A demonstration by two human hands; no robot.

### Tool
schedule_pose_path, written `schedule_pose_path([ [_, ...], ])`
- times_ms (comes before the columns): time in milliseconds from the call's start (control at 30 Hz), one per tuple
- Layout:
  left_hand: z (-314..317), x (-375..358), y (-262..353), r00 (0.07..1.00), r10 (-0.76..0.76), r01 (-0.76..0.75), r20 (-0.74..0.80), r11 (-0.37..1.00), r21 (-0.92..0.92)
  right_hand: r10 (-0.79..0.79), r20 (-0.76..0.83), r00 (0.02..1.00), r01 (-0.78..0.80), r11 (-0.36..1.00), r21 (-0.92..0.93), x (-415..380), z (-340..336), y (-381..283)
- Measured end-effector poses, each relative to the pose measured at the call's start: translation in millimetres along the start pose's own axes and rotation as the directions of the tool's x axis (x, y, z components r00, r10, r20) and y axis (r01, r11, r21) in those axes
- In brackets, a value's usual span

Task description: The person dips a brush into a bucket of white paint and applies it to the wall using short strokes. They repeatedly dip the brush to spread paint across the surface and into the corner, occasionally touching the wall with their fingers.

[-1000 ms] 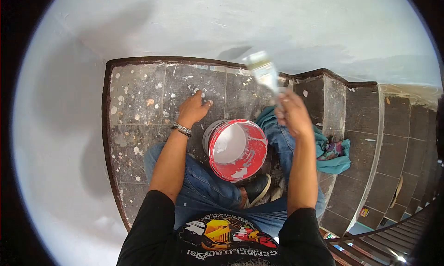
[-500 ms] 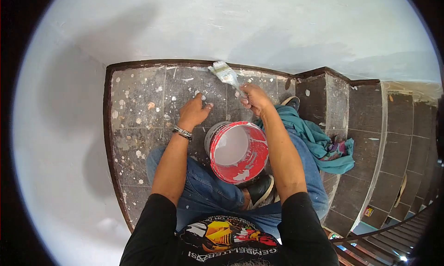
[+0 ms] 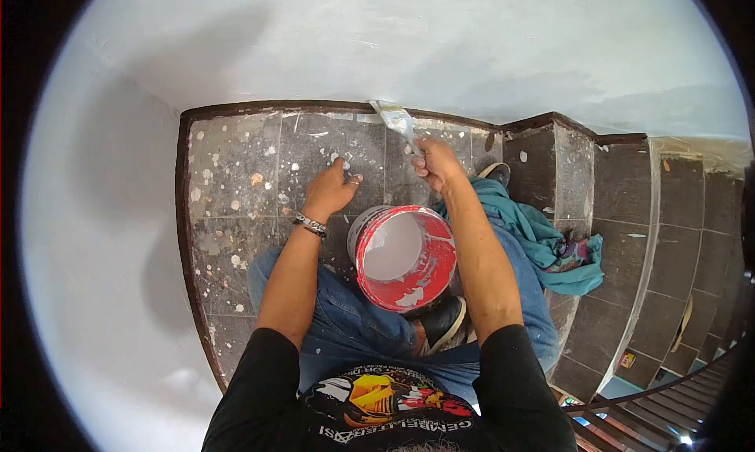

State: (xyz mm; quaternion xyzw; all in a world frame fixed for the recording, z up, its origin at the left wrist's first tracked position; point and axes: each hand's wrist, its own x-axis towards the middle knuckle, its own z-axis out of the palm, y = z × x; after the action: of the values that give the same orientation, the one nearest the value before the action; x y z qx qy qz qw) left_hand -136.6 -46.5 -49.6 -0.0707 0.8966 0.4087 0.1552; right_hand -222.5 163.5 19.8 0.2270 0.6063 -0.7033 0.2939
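Note:
My right hand is closed around the handle of a paintbrush. Its pale, paint-coated bristles point away from me, at the dark skirting where the white wall begins. Over the tiled floor, my left hand has its thumb and index finger apart, with nothing visible in its grasp; the other fingers are partly hidden. Between my forearms stands a red-rimmed bucket of pale paint, with paint smeared down its inner side.
Dark tiles spattered with paint lie beneath me. On the right, a teal cloth drapes by my leg, and steps lead off. A slatted railing runs along the lower right. My shoe sits just below the bucket.
The paintbrush has shifted a little to the right and up along the skirting, together with my right hand. My left hand and the bucket stay practically where they were.

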Motion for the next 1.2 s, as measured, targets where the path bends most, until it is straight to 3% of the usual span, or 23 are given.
schedule_pose_path([
  [200,-5.7,-2.7,5.0,0.999,-0.039,0.038,0.03,0.999,0.014,-0.219,-0.019,0.975,0.22,0.975,0.016,-54.5,26.5,-35.4],
  [367,-5.5,-3.3,6.3,0.999,-0.039,0.039,0.01,0.999,0.018,-0.469,0.048,0.882,0.46,0.878,0.131,-127.5,28.9,-70.9],
  [500,-6.2,-3.7,7.7,0.999,-0.05,0.05,0.003,0.999,0.017,-0.522,0.009,0.853,0.52,0.851,0.078,-155.2,12.7,-72.1],
  [633,-10.4,-4.9,11.3,0.998,-0.06,0.059,0.031,0.998,0.029,-0.283,-0.042,0.958,0.281,0.958,-0.052,-105.3,-42.8,-29.2],
  [733,-6.3,-3.6,8.6,0.999,-0.032,0.032,-0.001,0.999,0.04,-0.125,0.004,0.992,0.123,0.97,-0.21,-65.4,-52.2,-4.6],
  [833,-10.0,-5.9,10.5,0.998,-0.055,0.054,0.027,0.998,0.031,-0.102,0.106,0.989,0.136,0.912,-0.386,-36.5,-38.5,0.6],
  [933,-5.9,-2.4,5.9,0.999,-0.038,0.037,0.019,0.999,0.024,-0.086,0.08,0.993,0.112,0.899,-0.422,-11.0,-20.6,1.3],
  [1033,2.8,1.2,-3.1,1.0,-0.006,0.007,-0.019,0.999,0.033,0.002,0.104,0.995,0.014,0.988,-0.155,2.4,-8.9,-2.0],
  [1133,-1.4,-0.2,3.0,0.999,-0.038,0.037,0.012,0.999,0.037,-0.036,0.085,0.996,0.043,0.996,-0.083,-4.2,3.5,-11.7],
  [1200,-4.6,-1.9,5.3,0.998,-0.051,0.049,0.037,0.998,0.038,-0.138,0.072,0.988,0.142,0.989,-0.05,-23.2,13.3,-26.9],
])
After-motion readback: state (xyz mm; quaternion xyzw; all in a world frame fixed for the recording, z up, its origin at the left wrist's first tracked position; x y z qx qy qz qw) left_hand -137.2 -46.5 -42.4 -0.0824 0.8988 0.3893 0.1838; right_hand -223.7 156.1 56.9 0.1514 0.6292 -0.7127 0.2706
